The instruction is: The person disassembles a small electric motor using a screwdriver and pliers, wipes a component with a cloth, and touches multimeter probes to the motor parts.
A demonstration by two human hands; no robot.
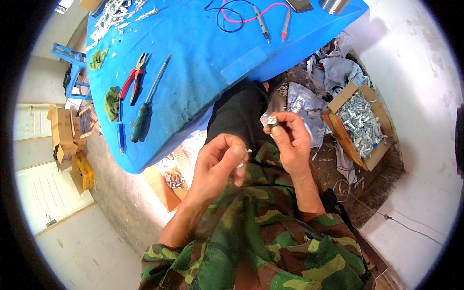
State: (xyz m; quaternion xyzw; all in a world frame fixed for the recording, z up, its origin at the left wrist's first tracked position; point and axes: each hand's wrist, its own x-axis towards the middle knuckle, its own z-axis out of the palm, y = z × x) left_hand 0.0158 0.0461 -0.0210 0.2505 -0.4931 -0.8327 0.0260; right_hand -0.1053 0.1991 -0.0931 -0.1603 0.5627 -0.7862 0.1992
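A small dark piece (273,123) with a silvery top is pinched between the thumb and fingers of the right hand (292,137), which is raised over the lap, ahead of and to the right of the left hand (218,158). The thumb and fingers of the left hand are pressed together, and a tiny pale bit (249,150) seems to be held at their tips, though it is too small to be made out. The two hands are held near each other but apart.

Beyond the left hand and to its left, the pliers (135,79) and the green screwdriver (141,121) are laid on the blue cloth (188,72). Farther ahead of both hands, two probes (261,24) with their leads are placed. To the right of the right hand, a carton (347,140) is filled with metal parts (361,121). Below and left of the left hand, small pieces (175,180) are gathered in a box (166,196).
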